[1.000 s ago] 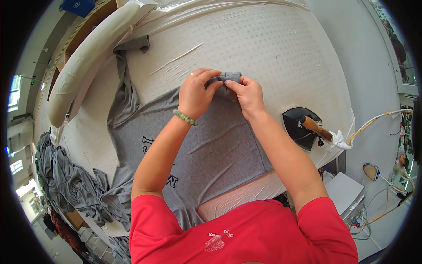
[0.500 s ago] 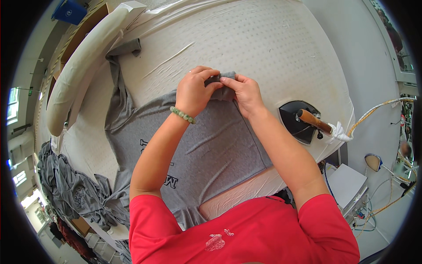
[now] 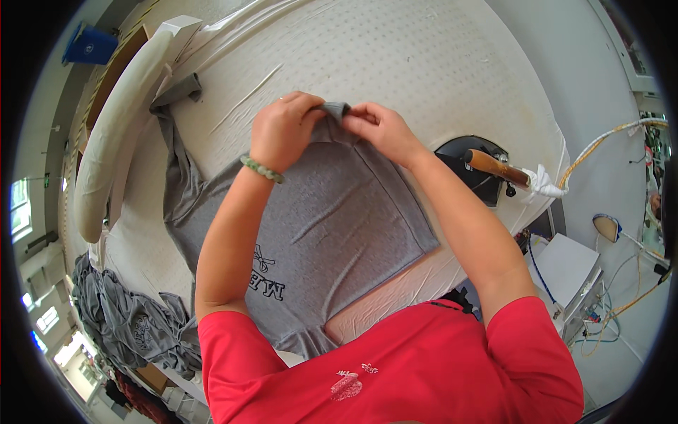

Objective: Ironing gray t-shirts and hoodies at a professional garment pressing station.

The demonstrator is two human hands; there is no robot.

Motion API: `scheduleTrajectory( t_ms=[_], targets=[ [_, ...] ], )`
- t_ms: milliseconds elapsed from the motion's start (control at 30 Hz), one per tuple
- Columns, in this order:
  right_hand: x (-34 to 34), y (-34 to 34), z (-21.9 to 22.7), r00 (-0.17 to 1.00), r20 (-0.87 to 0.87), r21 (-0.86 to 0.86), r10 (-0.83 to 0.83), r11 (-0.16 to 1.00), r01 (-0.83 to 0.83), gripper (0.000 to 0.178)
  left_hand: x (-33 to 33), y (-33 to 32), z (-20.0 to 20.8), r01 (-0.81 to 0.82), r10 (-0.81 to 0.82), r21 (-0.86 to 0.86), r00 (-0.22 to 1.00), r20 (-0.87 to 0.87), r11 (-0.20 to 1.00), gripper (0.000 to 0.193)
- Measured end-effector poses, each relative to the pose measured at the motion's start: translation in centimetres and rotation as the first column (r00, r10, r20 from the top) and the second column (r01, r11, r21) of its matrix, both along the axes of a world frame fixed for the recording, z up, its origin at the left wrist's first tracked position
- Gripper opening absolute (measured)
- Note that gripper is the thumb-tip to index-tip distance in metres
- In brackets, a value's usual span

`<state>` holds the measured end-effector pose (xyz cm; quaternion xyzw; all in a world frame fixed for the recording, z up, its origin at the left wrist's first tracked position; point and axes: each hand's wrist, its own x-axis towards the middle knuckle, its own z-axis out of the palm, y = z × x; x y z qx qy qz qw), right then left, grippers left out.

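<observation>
The left hand [image 3: 284,131] and right hand [image 3: 383,133], fingers closed, pinch a folded edge of the grey sweatshirt [image 3: 346,212] on the bench [image 3: 395,60], near an iron [image 3: 467,174]; they have drawn slightly apart.

A shirt [image 3: 346,205] lies on the desk [image 3: 409,56], with the left hand [image 3: 282,131] and right hand [image 3: 381,131] at its twelve o'clock edge. From the shirt's middle, an iron [image 3: 459,150] sits between two and three o'clock, a sleeve board [image 3: 120,148] near ten, a clothes pile [image 3: 134,321] at eight.
</observation>
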<state>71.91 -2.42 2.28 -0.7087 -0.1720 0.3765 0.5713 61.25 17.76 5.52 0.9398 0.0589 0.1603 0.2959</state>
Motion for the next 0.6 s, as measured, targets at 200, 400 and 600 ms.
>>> scheduleTrajectory(
  t_ms=[200,400,600],
  targets=[
    [-4.6,-12.1,1.5,0.914,-0.022,-0.357,0.405,0.851,-0.386,0.053,0.8,2.7,1.2,-0.105,0.112,-0.296,0.994,0.004,0.949,0.017],
    [-15.7,-22.9,5.9,0.693,0.466,-0.533,0.55,0.8,-0.276,0.028,-0.7,4.8,1.7,-0.141,0.177,-0.393,0.983,0.057,0.909,0.017],
    [-17.8,-23.0,11.5,0.419,0.856,-0.266,0.304,0.953,-0.148,0.008,-3.0,7.4,3.9,-0.062,0.273,-0.595,0.923,0.271,0.801,0.019]
  ],
)
